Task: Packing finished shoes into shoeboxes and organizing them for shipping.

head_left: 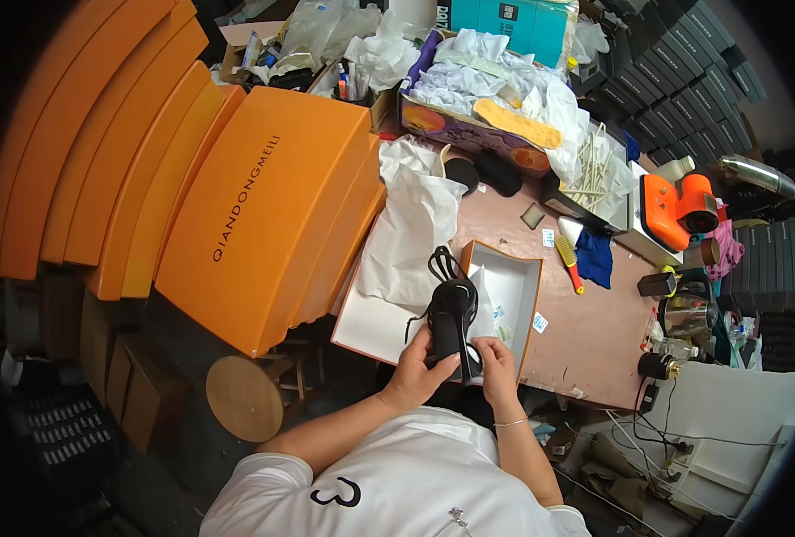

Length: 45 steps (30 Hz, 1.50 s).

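Plainly, the biggest things before me were the stacked orange boxes (263, 215) on the left, well apart from the work. On the reddish table (594, 331) lay an open shoe box (527, 295) with white tissue paper (411, 233) spilling beside it. I held the black high-heeled shoe (451, 309) above that box, sole toward me. My left hand (415, 371) was wrapped round the heel end, fingers closed on it; my right hand (496, 362) pinched a white slip or wrapper against the shoe's side, though I could not tell exactly what it was. To my mind, the step wanted a firm left grip and light right fingertips, keeping the thin straps (442, 262) clear of the box rim.
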Tool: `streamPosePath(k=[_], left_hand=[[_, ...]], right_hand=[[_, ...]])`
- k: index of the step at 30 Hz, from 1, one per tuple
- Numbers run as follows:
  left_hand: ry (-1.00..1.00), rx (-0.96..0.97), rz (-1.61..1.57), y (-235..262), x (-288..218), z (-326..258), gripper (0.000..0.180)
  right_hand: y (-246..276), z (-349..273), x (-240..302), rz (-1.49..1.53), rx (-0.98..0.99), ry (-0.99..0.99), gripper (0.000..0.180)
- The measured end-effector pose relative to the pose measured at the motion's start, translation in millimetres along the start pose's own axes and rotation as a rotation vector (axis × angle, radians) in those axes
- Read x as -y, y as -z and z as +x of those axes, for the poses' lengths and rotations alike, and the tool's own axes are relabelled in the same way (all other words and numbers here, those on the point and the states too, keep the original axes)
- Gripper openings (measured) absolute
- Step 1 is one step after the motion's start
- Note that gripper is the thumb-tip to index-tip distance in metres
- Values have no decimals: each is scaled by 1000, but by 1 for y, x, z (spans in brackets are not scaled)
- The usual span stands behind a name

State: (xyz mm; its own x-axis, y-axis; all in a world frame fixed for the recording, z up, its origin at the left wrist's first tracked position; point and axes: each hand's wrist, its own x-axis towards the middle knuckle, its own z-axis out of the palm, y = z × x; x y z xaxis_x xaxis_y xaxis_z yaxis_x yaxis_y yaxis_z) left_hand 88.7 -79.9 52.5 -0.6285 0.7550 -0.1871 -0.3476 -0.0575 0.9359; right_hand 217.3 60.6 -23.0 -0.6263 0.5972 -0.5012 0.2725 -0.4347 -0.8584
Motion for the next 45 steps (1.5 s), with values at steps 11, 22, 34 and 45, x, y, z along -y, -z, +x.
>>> streamPosePath(k=[11,22,34,45], left_hand=[[-81,-282,854,79,33,53,81],[491,-215,-781,8,21,61,40],[314,-363,-824,68,48,57,12],[181,18,-360,50,-8,67,22]], right_hand=[[23,60,-38,-1094,-81,449,31],[3,-18,147,-1530,192,1276,27],[-25,-100,123,-440,153,526,11],[14,-69,91,-394,400,180,50]])
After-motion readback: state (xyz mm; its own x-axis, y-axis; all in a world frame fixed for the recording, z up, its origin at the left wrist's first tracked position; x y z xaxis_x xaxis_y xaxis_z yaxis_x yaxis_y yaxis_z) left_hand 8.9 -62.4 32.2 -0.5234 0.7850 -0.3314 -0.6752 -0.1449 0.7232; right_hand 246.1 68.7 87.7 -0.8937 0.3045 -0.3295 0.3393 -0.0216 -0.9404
